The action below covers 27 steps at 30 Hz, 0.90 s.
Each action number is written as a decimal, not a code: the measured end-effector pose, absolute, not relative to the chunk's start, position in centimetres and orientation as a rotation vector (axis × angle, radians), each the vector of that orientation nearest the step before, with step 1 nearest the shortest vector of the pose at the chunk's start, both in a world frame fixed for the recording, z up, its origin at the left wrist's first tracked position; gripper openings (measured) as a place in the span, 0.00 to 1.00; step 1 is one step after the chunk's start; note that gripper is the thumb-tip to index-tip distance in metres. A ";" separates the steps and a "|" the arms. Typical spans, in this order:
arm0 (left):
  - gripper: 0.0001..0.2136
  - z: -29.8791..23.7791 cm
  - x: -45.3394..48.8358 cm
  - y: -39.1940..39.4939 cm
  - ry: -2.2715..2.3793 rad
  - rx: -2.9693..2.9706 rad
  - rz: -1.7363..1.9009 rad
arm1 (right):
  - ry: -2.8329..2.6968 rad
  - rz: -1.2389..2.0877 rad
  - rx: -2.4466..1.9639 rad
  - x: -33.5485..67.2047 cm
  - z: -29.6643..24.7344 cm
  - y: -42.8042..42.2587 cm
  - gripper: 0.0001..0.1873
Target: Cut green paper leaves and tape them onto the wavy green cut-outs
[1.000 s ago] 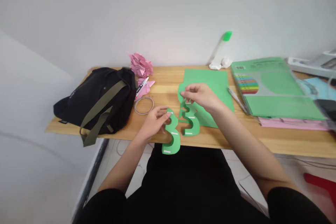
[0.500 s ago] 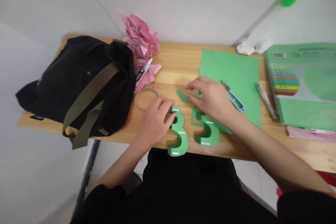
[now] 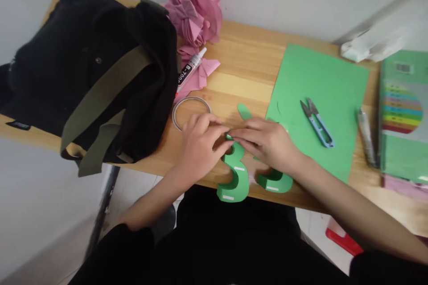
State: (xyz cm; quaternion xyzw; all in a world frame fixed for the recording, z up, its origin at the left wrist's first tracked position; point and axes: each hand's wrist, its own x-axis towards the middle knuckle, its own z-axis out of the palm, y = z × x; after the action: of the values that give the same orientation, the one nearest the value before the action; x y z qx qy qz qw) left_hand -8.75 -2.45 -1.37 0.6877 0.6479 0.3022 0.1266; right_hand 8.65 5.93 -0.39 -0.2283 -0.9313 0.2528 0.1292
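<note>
A green paper number 3 (image 3: 242,182) with small white strips on its face stands at the table's front edge. My left hand (image 3: 202,149) is closed on its top end from the left. At that same end the fingertips of my right hand (image 3: 272,144) are pinched together against my left fingers; what they hold is too small to make out. Partly under my right hand lies a second green paper numeral (image 3: 277,181), its upper part hidden. A green oval paper piece (image 3: 244,111) lies just beyond my hands. Left of them is a roll of tape (image 3: 176,116).
Blue-handled thread snips (image 3: 317,124) lie on a green sheet (image 3: 301,69). To the right are a pen-like tool (image 3: 367,138) and a paper pack (image 3: 404,142). A black bag (image 3: 100,53), glue tube (image 3: 189,73) and pink crumpled paper (image 3: 197,13) occupy the left.
My right hand has moved left and toward me from near the green oval to the top of the number 3, meeting my left hand. The view has shifted and come closer.
</note>
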 end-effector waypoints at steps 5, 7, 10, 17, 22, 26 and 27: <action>0.09 -1.4 -8.8 -2.4 1.934 1.966 0.832 | -2.741 0.686 -0.644 8.6 -0.3 6.0 0.15; 0.09 -1.3 -8.8 -2.4 1.939 1.963 0.820 | -2.760 0.682 -0.651 8.5 -0.2 6.1 0.14; 0.10 -1.4 -8.8 -2.4 1.931 1.959 0.818 | -2.795 0.698 -0.671 8.4 -0.1 6.1 0.14; 0.09 -1.6 -8.9 -2.4 1.913 1.957 0.845 | -2.820 0.757 -0.687 8.2 0.2 6.1 0.13; 0.10 -1.6 -8.8 -2.4 1.902 1.954 0.867 | -2.786 0.844 -0.682 8.2 0.2 6.4 0.09; 0.09 -1.5 -8.8 -2.4 1.906 1.944 0.850 | -2.819 0.924 -0.697 7.9 0.5 6.9 0.06; 0.09 -1.5 -8.8 -2.4 1.906 1.942 0.845 | -2.823 0.937 -0.685 7.9 0.7 7.1 0.05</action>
State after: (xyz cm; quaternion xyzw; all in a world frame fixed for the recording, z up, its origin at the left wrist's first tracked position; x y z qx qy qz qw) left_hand -8.80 -2.37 -1.52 0.6744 0.6618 0.2933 0.1457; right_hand 7.86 7.11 0.70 -0.2243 -0.9239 0.3068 0.0447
